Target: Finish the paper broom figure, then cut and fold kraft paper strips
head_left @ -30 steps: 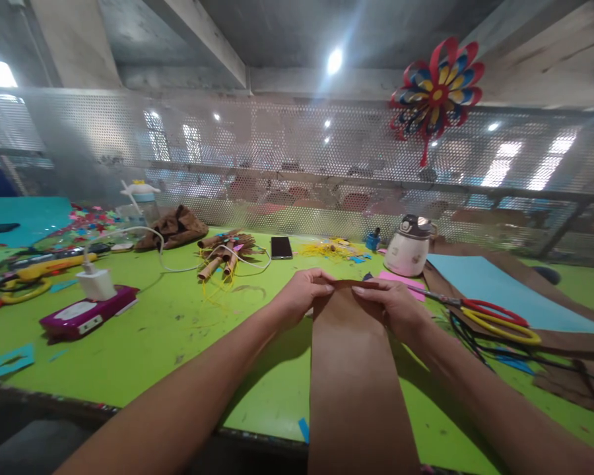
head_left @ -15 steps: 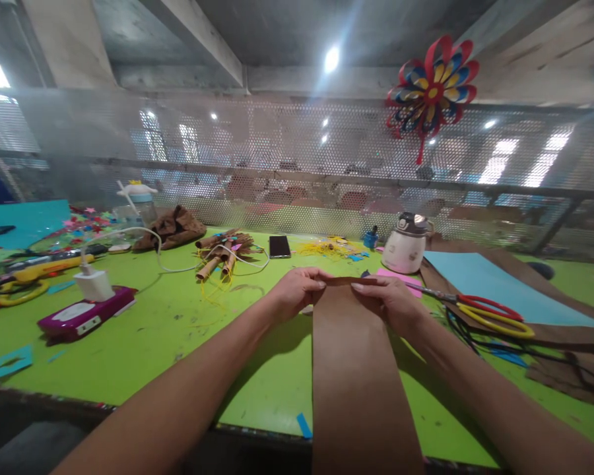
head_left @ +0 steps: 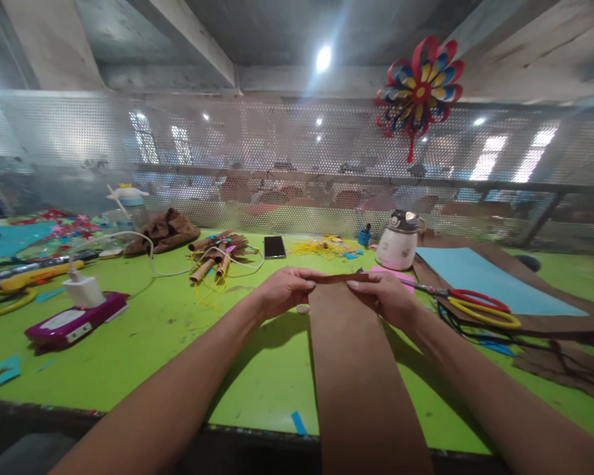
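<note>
A long strip of brown paper (head_left: 359, 369) runs from between my hands down over the table's front edge. Its far end is turned over in a narrow fold. My left hand (head_left: 288, 290) pinches the fold's left corner, thumb on top. At the right corner, my right hand (head_left: 389, 295) pinches the same fold between thumb and fingers. Beneath the strip, beside my left fingertips, lies a small pale round piece (head_left: 302, 309). Scissors (head_left: 480, 307) with red and yellow handles rest to the right of my right hand, their blades pointing towards it.
The green table (head_left: 168, 356) bears a purple power strip (head_left: 76, 322) with a white charger, rolled brown paper tubes (head_left: 212, 260), a phone (head_left: 274, 247) and a white kettle-shaped bottle (head_left: 396, 244). Light blue paper (head_left: 495, 280) lies on brown paper at right. A paper flower (head_left: 420, 92) hangs above.
The view has shifted slightly to the right. Both hands keep their pinch on the strip's folded end, and the fold looks a little wider.
</note>
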`<state>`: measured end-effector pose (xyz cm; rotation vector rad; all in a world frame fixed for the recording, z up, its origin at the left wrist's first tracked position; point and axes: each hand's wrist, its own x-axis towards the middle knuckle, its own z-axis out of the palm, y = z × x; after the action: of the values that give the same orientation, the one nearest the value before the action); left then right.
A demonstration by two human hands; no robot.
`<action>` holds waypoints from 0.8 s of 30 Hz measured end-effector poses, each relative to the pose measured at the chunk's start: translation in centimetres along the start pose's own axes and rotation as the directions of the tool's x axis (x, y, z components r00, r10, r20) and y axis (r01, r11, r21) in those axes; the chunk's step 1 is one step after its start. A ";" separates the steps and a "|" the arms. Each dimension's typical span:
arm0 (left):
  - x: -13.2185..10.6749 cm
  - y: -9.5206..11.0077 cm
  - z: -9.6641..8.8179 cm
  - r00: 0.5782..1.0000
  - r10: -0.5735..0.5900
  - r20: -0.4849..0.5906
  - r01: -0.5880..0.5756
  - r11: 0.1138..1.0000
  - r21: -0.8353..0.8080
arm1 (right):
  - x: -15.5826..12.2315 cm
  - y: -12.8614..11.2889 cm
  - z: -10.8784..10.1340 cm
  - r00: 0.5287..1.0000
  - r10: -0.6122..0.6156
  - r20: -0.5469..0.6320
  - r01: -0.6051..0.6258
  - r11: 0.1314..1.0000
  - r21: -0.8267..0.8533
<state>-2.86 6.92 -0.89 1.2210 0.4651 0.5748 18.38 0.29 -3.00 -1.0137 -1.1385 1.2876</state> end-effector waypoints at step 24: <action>0.8 -1.3 1.7 0.971 0.124 -0.204 -0.098 0.986 0.137 | 0.4 0.4 0.3 0.991 -0.059 -0.124 0.054 0.998 -0.043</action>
<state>-1.05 5.88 -1.66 1.3183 0.6226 0.7860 18.02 0.68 -3.34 -1.0686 -1.0928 1.1448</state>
